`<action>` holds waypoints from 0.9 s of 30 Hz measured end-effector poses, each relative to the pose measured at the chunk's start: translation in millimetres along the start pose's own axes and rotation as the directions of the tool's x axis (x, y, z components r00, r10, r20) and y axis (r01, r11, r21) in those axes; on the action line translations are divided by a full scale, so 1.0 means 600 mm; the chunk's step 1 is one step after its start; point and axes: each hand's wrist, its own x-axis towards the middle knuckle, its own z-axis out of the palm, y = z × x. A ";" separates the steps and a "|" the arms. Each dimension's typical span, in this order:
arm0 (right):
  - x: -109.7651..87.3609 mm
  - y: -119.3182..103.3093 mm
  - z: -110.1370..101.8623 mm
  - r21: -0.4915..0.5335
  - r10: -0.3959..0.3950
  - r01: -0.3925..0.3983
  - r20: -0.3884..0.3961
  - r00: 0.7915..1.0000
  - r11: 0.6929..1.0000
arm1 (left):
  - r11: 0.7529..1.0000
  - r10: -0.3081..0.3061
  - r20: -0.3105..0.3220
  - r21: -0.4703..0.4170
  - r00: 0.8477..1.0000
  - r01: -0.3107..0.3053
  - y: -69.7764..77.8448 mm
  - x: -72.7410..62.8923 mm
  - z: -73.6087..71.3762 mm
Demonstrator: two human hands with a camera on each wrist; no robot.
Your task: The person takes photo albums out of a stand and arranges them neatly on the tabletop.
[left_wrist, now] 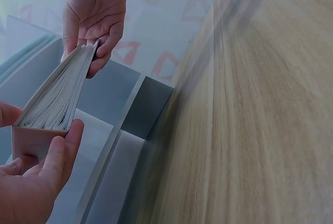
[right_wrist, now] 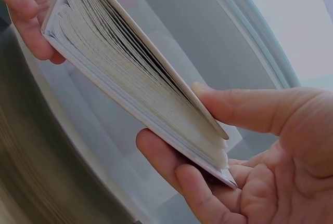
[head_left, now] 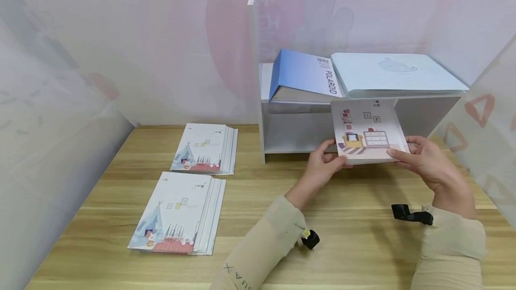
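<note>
A photo album [head_left: 367,129] with a drawn armchair and chest of drawers on its cover is held at the front of the white shelf's [head_left: 260,124] lower opening. My left hand [head_left: 316,171] grips its left near corner, thumb on top and fingers underneath. At the opposite side my right hand [head_left: 431,164] pinches it the same way. In the right wrist view, the thick page block [right_wrist: 125,73] shows between the hard covers, fanned slightly apart. The album's spine [left_wrist: 39,143] faces my left hand [left_wrist: 39,187] in the left wrist view.
On the shelf's top board lie a blue POLAROID album [head_left: 306,73], tilted, and a pale blue album [head_left: 399,73] with a whale. Two stacks of white albums with tent drawings, a far stack [head_left: 201,147] and a near stack [head_left: 173,214], lie left on the wooden table [head_left: 258,223].
</note>
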 end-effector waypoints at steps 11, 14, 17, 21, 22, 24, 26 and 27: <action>0.004 -0.012 0.024 -0.097 0.003 -0.003 0.008 1.000 0.995 | 1.000 0.016 -0.011 0.026 1.000 -0.016 0.005 -0.008 -0.019; 0.005 -0.015 0.031 -0.118 -0.003 0.005 0.018 1.000 0.993 | 0.999 0.020 -0.013 0.031 1.000 -0.020 0.005 -0.011 -0.026; 0.005 -0.016 0.039 -0.154 -0.008 0.010 0.019 1.000 0.988 | 0.999 0.028 -0.011 0.032 1.000 -0.028 0.006 -0.014 -0.032; 0.007 -0.018 0.050 -0.247 0.008 -0.005 0.011 1.000 0.969 | 0.999 0.024 -0.012 0.041 1.000 -0.024 0.008 -0.019 -0.041; 0.008 -0.018 0.052 -0.271 0.014 -0.010 0.011 1.000 0.963 | 0.999 0.024 -0.013 0.045 1.000 -0.023 0.009 -0.020 -0.044; 0.009 -0.020 0.058 -0.297 0.023 -0.018 0.014 1.000 0.955 | 0.999 0.021 -0.017 0.050 1.000 -0.020 0.010 -0.023 -0.049; 0.009 -0.022 0.063 -0.309 0.030 -0.022 0.020 0.999 0.951 | 0.999 0.024 -0.021 0.049 1.000 -0.023 0.011 -0.024 -0.052; 0.010 -0.023 0.066 -0.312 0.031 -0.023 0.022 0.999 0.950 | 0.998 0.026 -0.024 0.050 0.999 -0.025 0.011 -0.024 -0.054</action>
